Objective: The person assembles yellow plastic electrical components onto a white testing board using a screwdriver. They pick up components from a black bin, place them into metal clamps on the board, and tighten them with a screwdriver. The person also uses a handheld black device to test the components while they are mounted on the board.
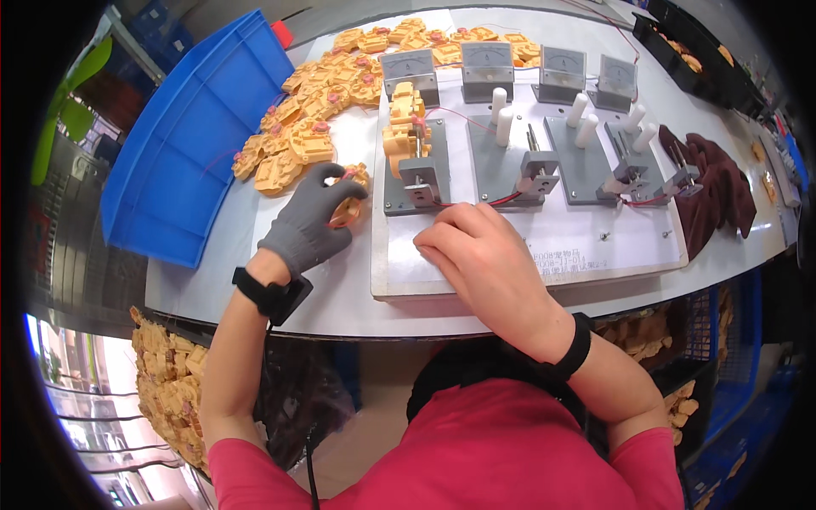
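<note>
My left hand (308, 223), in a grey glove, has its fingers curled round a yellow plastic part (347, 211) at the left edge of a white test board (399, 272). My bare right hand (484, 255) is over the board's front, fingers bent and pressed together; whatever is in them, if anything, is hidden. Just beyond it stands the leftmost grey fixture (416, 183), with another yellow plastic part (406, 127) seated on it. Further grey fixtures (506, 166) with white pegs (504, 126) line up to the right. Behind them stand several grey needle meters (488, 68).
Many yellow parts (331, 85) lie heaped along the back left, beside a tilted blue bin (187, 144). A dark brown cloth (714, 187) lies right of the board. A black crate (697, 64) is at the far right. More yellow parts (170, 374) sit below the table's left front.
</note>
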A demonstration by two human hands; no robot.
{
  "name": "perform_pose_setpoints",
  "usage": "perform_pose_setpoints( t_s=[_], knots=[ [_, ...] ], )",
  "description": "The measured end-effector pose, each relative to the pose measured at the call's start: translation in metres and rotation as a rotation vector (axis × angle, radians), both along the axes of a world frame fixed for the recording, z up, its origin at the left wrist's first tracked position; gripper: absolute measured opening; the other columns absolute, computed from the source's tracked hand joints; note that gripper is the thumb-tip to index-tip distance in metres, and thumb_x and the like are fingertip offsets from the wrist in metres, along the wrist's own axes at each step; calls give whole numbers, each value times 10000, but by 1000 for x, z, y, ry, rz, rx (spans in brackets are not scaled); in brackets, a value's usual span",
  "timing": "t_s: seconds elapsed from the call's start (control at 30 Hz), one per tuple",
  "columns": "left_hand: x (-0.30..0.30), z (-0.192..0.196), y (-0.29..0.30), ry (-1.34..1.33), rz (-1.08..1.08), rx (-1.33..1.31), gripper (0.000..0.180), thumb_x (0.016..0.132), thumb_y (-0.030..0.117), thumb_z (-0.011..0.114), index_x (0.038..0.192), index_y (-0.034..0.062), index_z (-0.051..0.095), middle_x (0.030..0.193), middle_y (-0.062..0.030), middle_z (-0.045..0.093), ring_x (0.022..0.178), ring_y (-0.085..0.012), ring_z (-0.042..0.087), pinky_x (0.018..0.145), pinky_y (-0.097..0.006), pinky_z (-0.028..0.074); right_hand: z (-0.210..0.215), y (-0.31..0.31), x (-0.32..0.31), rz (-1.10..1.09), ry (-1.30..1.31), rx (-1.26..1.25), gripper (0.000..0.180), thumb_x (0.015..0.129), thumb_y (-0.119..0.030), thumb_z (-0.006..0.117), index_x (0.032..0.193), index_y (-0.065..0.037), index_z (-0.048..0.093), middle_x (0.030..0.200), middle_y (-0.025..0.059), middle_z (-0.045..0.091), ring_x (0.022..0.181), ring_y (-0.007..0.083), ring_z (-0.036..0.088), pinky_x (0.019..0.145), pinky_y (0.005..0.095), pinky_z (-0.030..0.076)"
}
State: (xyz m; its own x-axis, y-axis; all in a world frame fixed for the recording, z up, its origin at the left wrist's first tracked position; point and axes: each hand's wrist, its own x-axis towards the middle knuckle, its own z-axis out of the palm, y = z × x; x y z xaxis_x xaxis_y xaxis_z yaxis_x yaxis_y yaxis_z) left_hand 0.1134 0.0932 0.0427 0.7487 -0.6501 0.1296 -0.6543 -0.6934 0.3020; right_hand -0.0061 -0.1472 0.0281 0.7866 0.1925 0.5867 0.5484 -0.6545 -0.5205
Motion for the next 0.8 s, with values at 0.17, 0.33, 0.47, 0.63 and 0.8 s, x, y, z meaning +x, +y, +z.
perform_pose_setpoints(
  t_s=[0.17,0.33,0.47,0.63,0.8],
  knots=[
    [-23,2,23,177,87,-210,467,720,-21,623,1167,110,584,1321,-106,468,1219,-257,517,972,-371,485,0,6,1,-50,-37,50,62,821,-59,662,859,-27,625,879,105,575,851,309,595,760,412,493],
    [-42,8,49,914,338,-1015,613,797,77,591,1386,120,429,1380,-109,490,1225,-279,550,992,-398,496,-4,3,1,-32,-26,103,96,830,-88,685,896,-42,633,906,99,585,890,305,602,799,415,493],
    [-65,11,68,1067,203,-1568,635,857,172,561,1462,93,383,1470,-162,434,1318,-348,477,1025,-478,465,11,-8,-15,51,-8,190,175,834,-89,701,1000,-63,649,986,102,609,977,313,602,861,406,491],
    [-84,18,51,1072,176,-1756,650,908,342,626,1428,18,407,1364,-176,531,1201,-315,557,963,-470,487,37,-46,-32,-66,-116,153,287,842,-68,709,1122,-71,648,1099,109,613,1052,282,586,881,390,478],
    [-82,9,9,504,35,-1255,418,875,54,700,1231,-6,489,1277,-141,593,1139,-208,612,912,-306,537,35,-59,-31,-268,-29,259,369,874,-67,681,1232,-81,593,1152,86,592,1062,218,567,857,336,455]
  ],
)
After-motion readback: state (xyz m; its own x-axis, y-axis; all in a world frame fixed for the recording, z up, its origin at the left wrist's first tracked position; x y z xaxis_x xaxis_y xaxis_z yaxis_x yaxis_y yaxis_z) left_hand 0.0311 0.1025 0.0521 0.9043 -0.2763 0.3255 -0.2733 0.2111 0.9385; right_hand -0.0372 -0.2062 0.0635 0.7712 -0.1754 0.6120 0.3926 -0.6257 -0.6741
